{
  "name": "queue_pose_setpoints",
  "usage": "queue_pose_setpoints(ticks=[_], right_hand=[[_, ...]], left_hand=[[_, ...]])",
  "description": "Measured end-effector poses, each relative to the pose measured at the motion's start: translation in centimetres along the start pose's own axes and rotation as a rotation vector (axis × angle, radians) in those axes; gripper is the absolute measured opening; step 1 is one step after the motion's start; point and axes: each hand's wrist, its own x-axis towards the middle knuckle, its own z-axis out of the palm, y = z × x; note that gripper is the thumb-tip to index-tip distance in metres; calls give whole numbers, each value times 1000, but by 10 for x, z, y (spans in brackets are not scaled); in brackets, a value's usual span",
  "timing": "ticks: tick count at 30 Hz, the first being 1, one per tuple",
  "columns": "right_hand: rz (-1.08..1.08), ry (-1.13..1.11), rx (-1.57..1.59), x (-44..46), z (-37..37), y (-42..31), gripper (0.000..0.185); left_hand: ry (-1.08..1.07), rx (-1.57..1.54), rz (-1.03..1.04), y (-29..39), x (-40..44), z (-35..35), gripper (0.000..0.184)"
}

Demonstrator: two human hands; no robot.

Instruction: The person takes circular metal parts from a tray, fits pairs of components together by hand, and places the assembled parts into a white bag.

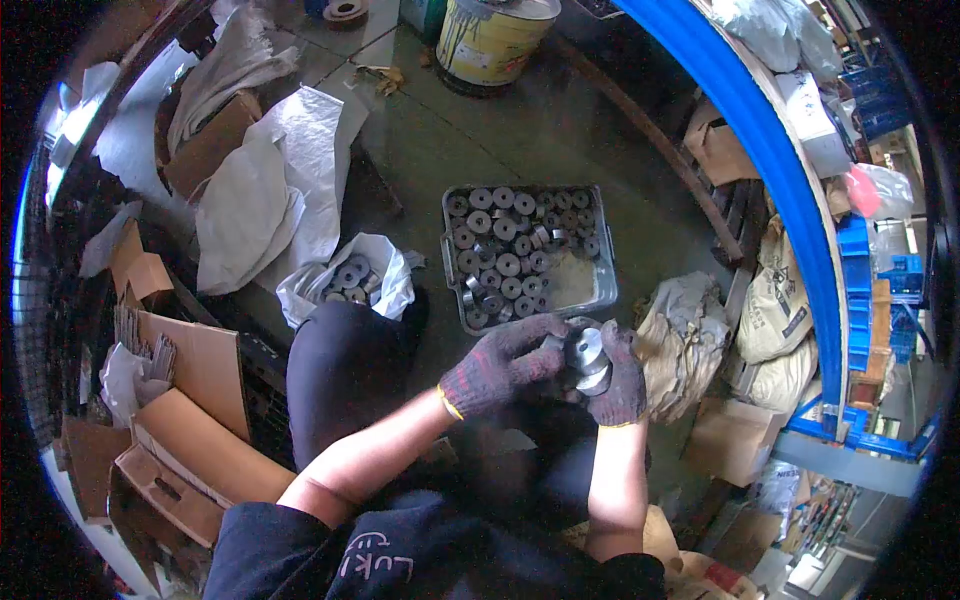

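Note:
Both of my hands wear dark knitted gloves and meet just below a grey plastic bin (451, 290). My right hand (618, 375) is closed round shiny round metal parts (584, 348), one above another. From the left, my left hand (505, 366) reaches to the same parts, its fingers bent against their left side; its fingertips are partly hidden. The bin holds many round metal rings (507, 265) with centre holes, and a bare patch of its bottom shows at the lower right. A white bag (395, 284) with more rings lies left of the bin, by my knee.
A yellow bucket (485, 45) stands beyond the bin. White sacks (315, 160) and open cardboard boxes (205, 440) lie on the left. Crumpled sacking (685, 340), filled sacks (778, 300) and a curved-looking blue beam (770, 130) are on the right.

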Motion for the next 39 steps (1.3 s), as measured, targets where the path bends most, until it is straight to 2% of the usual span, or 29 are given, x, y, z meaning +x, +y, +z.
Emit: queue_pose_setpoints(ticks=[1,3,5,7,9,10,12,13,15,16,18,22,24,25,27,31,34,37,39], right_hand=[[47,-13,5,1,-2,1,33],[49,5,-5,3,-2,6,34],[50,22,-19,3,-2,4,35],[173,-154,-61,1,-3,-2,45],[175,-115,-58,-2,6,-5,46],[177,-74,-53,-3,10,-6,47],[229,-54,60,-2,13,-10,48],[280,-32,175,-2,12,-11,50],[241,-23,172,-3,7,-16,51],[201,-16,170,-3,4,-18,52],[205,-59,205,-3,-1,-21,50],[141,-30,225,-1,-14,-22,50],[97,-16,204,0,-16,-22,49],[98,-17,204,-1,-14,-23,49],[144,-73,278,-4,-7,-24,49],[151,-55,205,-4,-10,-21,49],[171,-25,208,-3,-10,-19,50],[165,-76,224,-4,-7,-20,52],[165,-88,281,-8,2,-23,54]], left_hand=[[0,1,-2,-3,2,-1,38],[64,236,94,-16,7,-6,28],[122,326,137,-32,11,-10,28],[182,417,182,-37,11,-14,31],[331,292,-193,-32,9,-21,45],[332,292,-191,-32,9,-22,45],[233,-195,-437,-33,9,-25,57],[232,-196,-436,-26,8,-24,57],[35,-615,-362,-4,2,-15,60],[35,-616,-361,-1,1,-12,60],[-145,-587,-187,4,-1,-7,63],[-134,-733,-233,21,-5,4,65],[-160,-320,-255,-1,-4,-20,73],[-159,-320,-255,-1,-4,-17,73],[-167,-3,61,0,-1,-9,76],[-91,-75,-25,-8,-1,-10,74],[-53,93,-3,-7,0,-10,75],[-84,-58,-52,-7,-2,-13,75],[-187,-503,-164,-9,-3,-18,74]])
